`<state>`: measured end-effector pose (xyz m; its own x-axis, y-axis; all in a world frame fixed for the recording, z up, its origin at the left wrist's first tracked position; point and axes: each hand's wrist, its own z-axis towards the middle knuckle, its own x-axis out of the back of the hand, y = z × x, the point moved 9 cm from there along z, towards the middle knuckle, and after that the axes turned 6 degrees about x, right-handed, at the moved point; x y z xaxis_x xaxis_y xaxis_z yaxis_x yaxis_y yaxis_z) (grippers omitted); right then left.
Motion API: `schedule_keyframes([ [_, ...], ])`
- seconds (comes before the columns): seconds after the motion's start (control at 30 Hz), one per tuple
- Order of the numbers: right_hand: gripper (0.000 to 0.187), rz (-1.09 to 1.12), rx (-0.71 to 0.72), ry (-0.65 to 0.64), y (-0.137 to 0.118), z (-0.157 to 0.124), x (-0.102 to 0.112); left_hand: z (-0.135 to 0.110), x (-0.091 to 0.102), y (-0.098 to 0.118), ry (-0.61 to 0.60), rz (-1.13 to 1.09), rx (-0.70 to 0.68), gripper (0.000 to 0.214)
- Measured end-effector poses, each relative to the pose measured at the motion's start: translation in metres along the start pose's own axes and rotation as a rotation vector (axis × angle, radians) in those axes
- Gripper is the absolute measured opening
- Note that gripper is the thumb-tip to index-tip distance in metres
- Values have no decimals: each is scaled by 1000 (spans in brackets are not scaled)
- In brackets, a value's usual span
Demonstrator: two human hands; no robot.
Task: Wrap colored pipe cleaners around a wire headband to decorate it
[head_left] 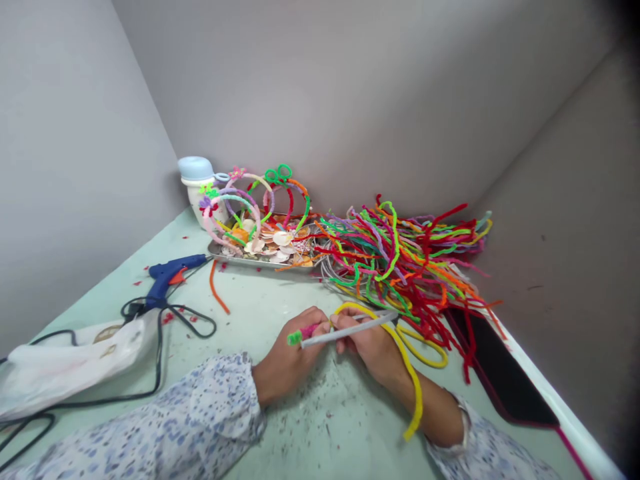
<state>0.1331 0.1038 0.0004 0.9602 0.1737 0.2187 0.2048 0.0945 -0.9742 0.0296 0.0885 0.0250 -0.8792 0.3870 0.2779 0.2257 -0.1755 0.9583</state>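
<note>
My left hand point(290, 360) is closed in a pinch round a thin grey rod point(345, 331), near the end that carries a green and pink fuzzy tip point(300, 335). My right hand point(373, 347) is closed round the same rod farther along, with a long yellow pipe cleaner point(410, 373) running from its fingers over the wrist. Both hands rest low over the pale green table point(310, 427), close together. A second yellow loop point(425, 350) lies just right of my right hand.
A big heap of coloured pipe cleaners point(405, 257) lies behind the hands. A metal tray point(260, 261) with shells and hoop headbands stands at the back, beside a white jar point(197, 183). A blue glue gun point(167, 277) with black cable, a white bag point(65, 363) and a dark tablet point(500, 373) surround me.
</note>
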Motion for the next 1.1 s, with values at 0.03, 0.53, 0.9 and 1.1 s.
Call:
schedule_keyframes([
  [0.03, 28, 7, 14, 11, -2, 0, 0, 0, 0, -2, -1, -25, 7, 29],
  [0.53, 33, 37, -38, 12, 10, 2, -2, -1, 3, -1, 50, 28, 0, 24],
  [0.9, 28, 35, 47, 35, -5, -1, -4, 4, 4, -16, 70, -224, 151, 21],
  [1.1, 15, 70, 155, 85, -9, -5, -1, 7, 17, -33, 166, -248, 257, 19],
])
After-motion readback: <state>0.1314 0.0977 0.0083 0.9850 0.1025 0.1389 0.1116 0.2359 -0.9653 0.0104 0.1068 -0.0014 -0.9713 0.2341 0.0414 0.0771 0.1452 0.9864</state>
